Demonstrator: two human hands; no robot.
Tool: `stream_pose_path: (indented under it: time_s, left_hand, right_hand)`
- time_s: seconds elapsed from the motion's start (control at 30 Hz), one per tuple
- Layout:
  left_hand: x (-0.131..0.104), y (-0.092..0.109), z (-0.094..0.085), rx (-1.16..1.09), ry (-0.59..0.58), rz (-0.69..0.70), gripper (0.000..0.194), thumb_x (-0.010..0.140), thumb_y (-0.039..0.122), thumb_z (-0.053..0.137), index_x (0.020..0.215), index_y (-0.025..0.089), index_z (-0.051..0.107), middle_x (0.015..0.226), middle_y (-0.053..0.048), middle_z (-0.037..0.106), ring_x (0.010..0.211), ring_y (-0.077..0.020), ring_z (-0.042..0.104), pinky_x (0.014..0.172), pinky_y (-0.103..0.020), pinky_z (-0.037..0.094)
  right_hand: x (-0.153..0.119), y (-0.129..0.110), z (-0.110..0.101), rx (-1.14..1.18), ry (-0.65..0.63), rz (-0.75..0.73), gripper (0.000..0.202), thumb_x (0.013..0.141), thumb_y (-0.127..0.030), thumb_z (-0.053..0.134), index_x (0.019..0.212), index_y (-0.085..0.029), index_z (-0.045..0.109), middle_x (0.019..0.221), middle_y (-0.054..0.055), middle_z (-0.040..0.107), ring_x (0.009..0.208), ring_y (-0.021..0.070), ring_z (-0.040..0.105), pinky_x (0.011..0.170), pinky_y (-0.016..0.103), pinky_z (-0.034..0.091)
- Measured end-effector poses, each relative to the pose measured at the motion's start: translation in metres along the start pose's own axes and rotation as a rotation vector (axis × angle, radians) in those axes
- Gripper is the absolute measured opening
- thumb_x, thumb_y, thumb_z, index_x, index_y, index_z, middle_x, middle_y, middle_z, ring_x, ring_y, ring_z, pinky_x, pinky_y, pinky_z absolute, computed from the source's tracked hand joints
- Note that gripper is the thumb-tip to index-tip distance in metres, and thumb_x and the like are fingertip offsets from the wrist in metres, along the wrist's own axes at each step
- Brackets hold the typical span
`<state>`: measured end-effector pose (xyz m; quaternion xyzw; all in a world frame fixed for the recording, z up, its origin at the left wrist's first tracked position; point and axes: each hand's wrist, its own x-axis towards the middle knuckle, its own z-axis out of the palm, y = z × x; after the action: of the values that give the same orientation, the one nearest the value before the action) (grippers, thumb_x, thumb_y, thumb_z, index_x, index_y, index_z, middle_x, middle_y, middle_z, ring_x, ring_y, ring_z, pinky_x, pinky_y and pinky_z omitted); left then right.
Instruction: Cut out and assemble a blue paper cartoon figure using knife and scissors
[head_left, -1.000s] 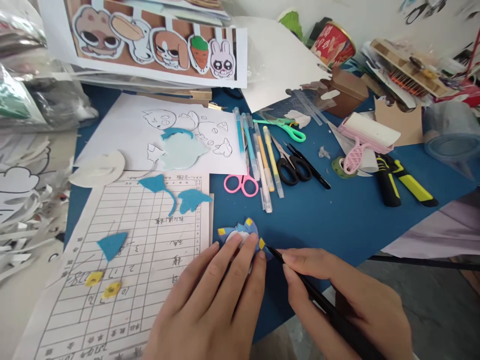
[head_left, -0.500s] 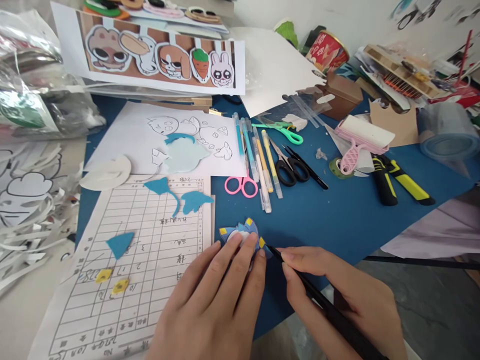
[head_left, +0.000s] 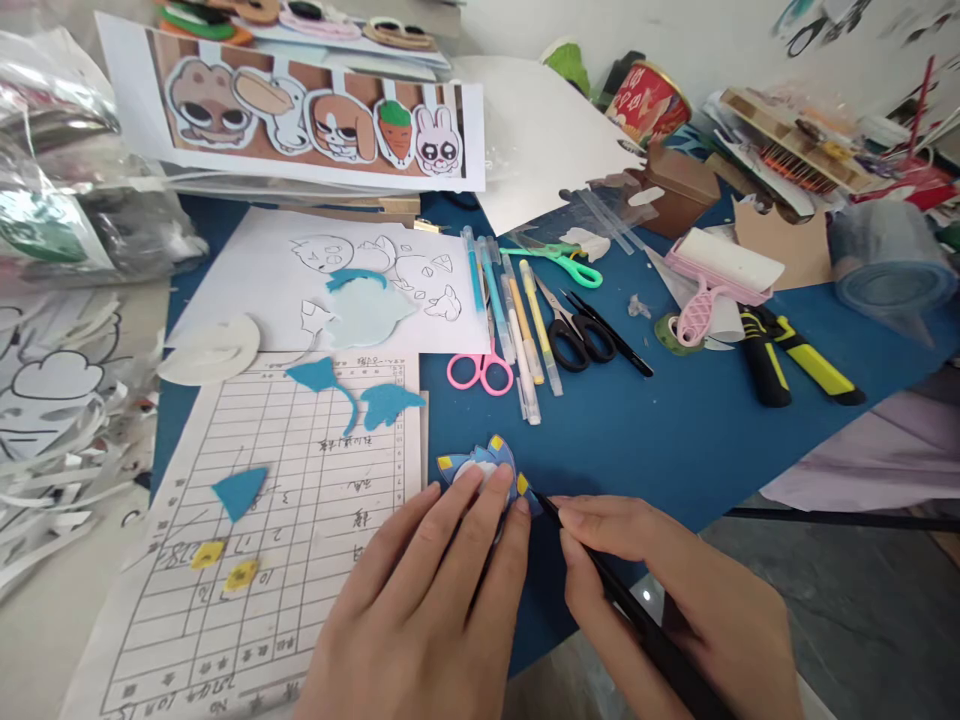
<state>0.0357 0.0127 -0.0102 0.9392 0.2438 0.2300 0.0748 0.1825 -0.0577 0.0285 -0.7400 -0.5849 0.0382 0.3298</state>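
My left hand lies flat with its fingers stretched out, pressing down a small blue cutout with a white middle and yellow patches at its points. The fingers cover much of the cutout. My right hand is closed around a slim black pen. Its tip meets the cutout's right-hand point, close beside a yellow patch. Left of my hands, a blue triangle, two yellow pieces and leaf-like blue shapes lie on a printed form.
Pens, pink-handled scissors, black scissors and green scissors lie beyond my hands. Further right are a pink lint roller and yellow-black pliers. A drawing sheet and a picture strip are behind.
The pen tip and my right hand have shifted very slightly along the cutout's right point. My left hand stays pressed on the cutout. The whole view has moved a little.
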Motion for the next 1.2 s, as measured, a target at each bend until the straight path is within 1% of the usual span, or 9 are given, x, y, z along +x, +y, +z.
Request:
stream_pose_path:
  time_s: [0.1, 0.37, 0.53, 0.73, 0.97, 1.2]
  left_hand:
    - [0.000, 0.001, -0.001, -0.004, -0.002, -0.012, 0.036, 0.099, 0.016, 0.036, 0.122, 0.015, 0.064, 0.135, -0.004, 0.062, 0.123, -0.0218, 0.058, 0.105, -0.036, 0.035]
    - [-0.002, -0.005, -0.003, -0.007, 0.007, 0.041, 0.032, 0.097, 0.015, 0.043, 0.120, 0.013, 0.065, 0.134, -0.007, 0.062, 0.123, -0.0237, 0.059, 0.102, -0.037, 0.039]
    - [-0.004, -0.006, -0.002, -0.046, 0.056, 0.029, 0.030, 0.094, 0.011, 0.048, 0.120, 0.012, 0.064, 0.133, -0.010, 0.062, 0.122, -0.0223, 0.059, 0.103, -0.036, 0.041]
    - [-0.003, -0.005, -0.001, -0.066, 0.082, 0.014, 0.028, 0.094, 0.012, 0.049, 0.117, 0.012, 0.065, 0.131, -0.010, 0.064, 0.121, -0.0215, 0.060, 0.103, -0.035, 0.042]
    - [-0.002, -0.006, 0.000, -0.049, 0.090, 0.024, 0.028, 0.094, 0.012, 0.049, 0.118, 0.013, 0.065, 0.131, -0.010, 0.063, 0.122, -0.0220, 0.060, 0.101, -0.037, 0.044]
    - [-0.002, -0.004, 0.000, -0.050, 0.103, 0.010, 0.029, 0.094, 0.011, 0.048, 0.117, 0.013, 0.066, 0.130, -0.009, 0.065, 0.121, -0.0208, 0.061, 0.103, -0.035, 0.042]
  right_hand:
    - [0.001, 0.000, 0.001, -0.004, -0.002, -0.009, 0.014, 0.083, -0.009, 0.055, 0.083, -0.021, 0.063, 0.083, 0.003, 0.078, 0.075, 0.0132, 0.074, 0.071, 0.018, 0.060]
    - [-0.002, -0.001, 0.001, -0.015, -0.021, -0.019, 0.014, 0.084, -0.009, 0.056, 0.085, -0.021, 0.062, 0.086, 0.003, 0.077, 0.078, 0.0130, 0.074, 0.073, 0.017, 0.060]
    - [-0.008, 0.001, 0.002, -0.048, -0.031, -0.027, 0.014, 0.085, -0.009, 0.058, 0.091, -0.021, 0.061, 0.090, 0.003, 0.076, 0.082, 0.0136, 0.073, 0.077, 0.020, 0.060]
    - [-0.008, 0.000, 0.007, -0.051, 0.021, -0.048, 0.013, 0.084, -0.007, 0.057, 0.087, -0.019, 0.062, 0.084, 0.003, 0.076, 0.080, 0.0122, 0.073, 0.079, 0.018, 0.059]
    - [-0.009, 0.000, 0.007, -0.031, 0.061, -0.040, 0.013, 0.084, -0.008, 0.056, 0.088, -0.019, 0.062, 0.085, 0.004, 0.076, 0.079, 0.0119, 0.072, 0.078, 0.019, 0.059]
    - [-0.011, 0.001, 0.006, -0.050, -0.001, -0.015, 0.015, 0.085, -0.008, 0.058, 0.091, -0.021, 0.062, 0.090, 0.003, 0.076, 0.084, 0.0125, 0.073, 0.080, 0.020, 0.059]
